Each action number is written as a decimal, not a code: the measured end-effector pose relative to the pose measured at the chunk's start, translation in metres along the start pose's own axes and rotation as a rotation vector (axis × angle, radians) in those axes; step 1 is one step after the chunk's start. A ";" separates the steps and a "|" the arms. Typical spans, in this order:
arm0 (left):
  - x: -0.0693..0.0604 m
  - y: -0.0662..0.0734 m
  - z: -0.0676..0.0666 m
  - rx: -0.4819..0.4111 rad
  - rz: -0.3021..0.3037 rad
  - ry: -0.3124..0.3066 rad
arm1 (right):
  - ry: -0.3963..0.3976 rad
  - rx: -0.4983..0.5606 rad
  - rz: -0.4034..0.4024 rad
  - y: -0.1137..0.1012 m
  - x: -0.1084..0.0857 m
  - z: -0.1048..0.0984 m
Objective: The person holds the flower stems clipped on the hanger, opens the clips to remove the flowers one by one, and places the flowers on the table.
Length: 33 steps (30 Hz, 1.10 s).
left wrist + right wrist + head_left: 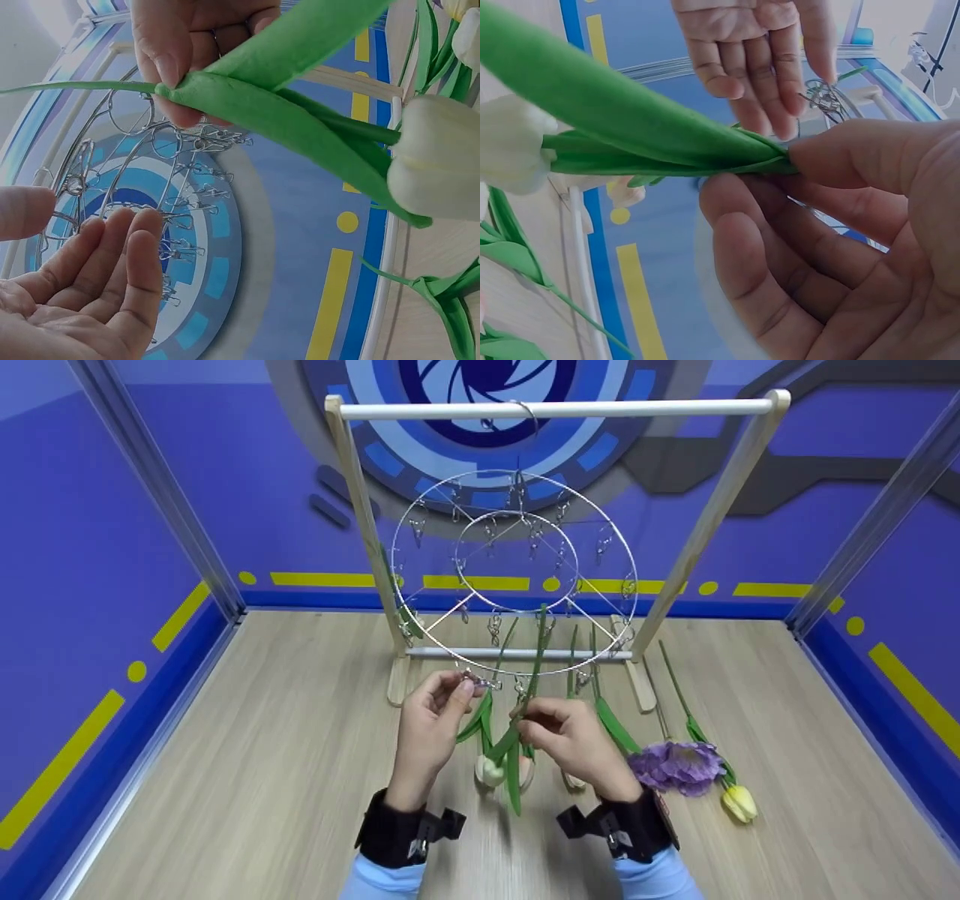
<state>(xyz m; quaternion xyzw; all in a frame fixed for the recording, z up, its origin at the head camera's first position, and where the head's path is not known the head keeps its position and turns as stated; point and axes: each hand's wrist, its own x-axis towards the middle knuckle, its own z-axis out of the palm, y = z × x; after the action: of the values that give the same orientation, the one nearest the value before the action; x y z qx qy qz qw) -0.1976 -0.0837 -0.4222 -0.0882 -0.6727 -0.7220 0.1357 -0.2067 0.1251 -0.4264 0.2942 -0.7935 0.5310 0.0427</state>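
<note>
My right hand (574,735) pinches a white tulip (435,157) by its green stem, just where the leaves begin. The bloom hangs down toward me, and the bare stem end points up in front of a round wire hanger (395,574). At the hanger's near lower edge, my left hand (429,727) pinches a small metal clip (73,184) between thumb and fingertips. In the left wrist view the stem passes above that clip, apart from it. More metal clips (494,630) dangle around both rings of the hanger.
A wooden rack (701,551) with a white top bar (637,408) carries the hanger by its hook. On the table (300,780) lie a purple flower (679,767), a yellow tulip (739,803) and several pale tulips partly behind my right hand. Blue panels (97,547) enclose the table.
</note>
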 end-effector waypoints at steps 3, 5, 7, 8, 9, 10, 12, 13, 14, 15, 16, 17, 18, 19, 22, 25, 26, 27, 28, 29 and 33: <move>0.000 0.001 0.000 -0.006 -0.017 -0.015 | 0.007 0.042 0.008 -0.002 -0.001 -0.005; 0.000 0.001 0.000 -0.015 -0.013 -0.027 | 0.013 0.091 0.017 -0.002 -0.002 -0.009; 0.000 0.000 0.000 -0.025 -0.001 -0.040 | 0.025 0.140 0.016 -0.001 -0.003 -0.012; 0.000 0.000 0.000 -0.028 0.007 -0.046 | 0.032 0.159 0.015 -0.001 -0.003 -0.014; 0.000 0.000 0.000 -0.031 0.010 -0.049 | 0.039 0.176 0.009 0.000 -0.004 -0.016; 0.000 -0.001 0.001 -0.033 0.012 -0.053 | 0.048 0.189 0.002 0.001 -0.004 -0.018; 0.000 -0.001 0.001 -0.028 0.004 -0.060 | 0.072 0.199 -0.004 0.002 -0.005 -0.023; 0.000 -0.001 0.001 -0.023 -0.004 -0.065 | 0.085 0.201 0.000 0.003 -0.006 -0.025; 0.000 -0.001 0.001 -0.017 -0.012 -0.072 | 0.099 0.204 0.010 0.003 -0.006 -0.028; 0.000 -0.001 0.001 -0.009 -0.021 -0.080 | 0.113 0.209 0.023 0.003 -0.007 -0.030; 0.000 -0.002 0.000 -0.002 -0.027 -0.086 | 0.127 0.219 0.044 0.003 -0.008 -0.033; 0.000 -0.002 0.000 0.010 -0.029 -0.092 | 0.141 0.232 0.067 0.003 -0.009 -0.035; 0.000 -0.003 0.000 0.027 -0.022 -0.097 | 0.155 0.251 0.094 0.004 -0.009 -0.037; 0.000 -0.004 0.000 0.050 -0.014 -0.100 | 0.172 0.268 0.117 0.004 -0.010 -0.039; -0.001 -0.004 -0.001 0.138 0.017 -0.100 | 0.210 0.314 0.165 0.006 -0.011 -0.045; -0.003 -0.005 -0.001 0.233 0.048 -0.100 | 0.228 0.320 0.188 0.010 -0.012 -0.049; -0.003 -0.005 -0.001 0.258 0.054 -0.099 | 0.228 0.316 0.193 0.011 -0.012 -0.050; -0.003 -0.005 -0.001 0.279 0.060 -0.098 | 0.226 0.315 0.196 0.013 -0.012 -0.051; -0.003 -0.005 0.000 0.297 0.066 -0.097 | 0.222 0.311 0.200 0.015 -0.012 -0.052; -0.003 -0.005 0.000 0.318 0.072 -0.094 | 0.217 0.308 0.204 0.016 -0.012 -0.053; -0.002 -0.006 0.000 0.385 0.078 -0.093 | 0.211 0.317 0.221 0.023 -0.012 -0.055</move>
<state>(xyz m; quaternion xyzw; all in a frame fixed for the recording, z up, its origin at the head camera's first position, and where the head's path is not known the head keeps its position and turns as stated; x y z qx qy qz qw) -0.1974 -0.0834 -0.4290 -0.1196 -0.8000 -0.5693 0.1468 -0.2220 0.1836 -0.4256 0.1516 -0.7185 0.6785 0.0203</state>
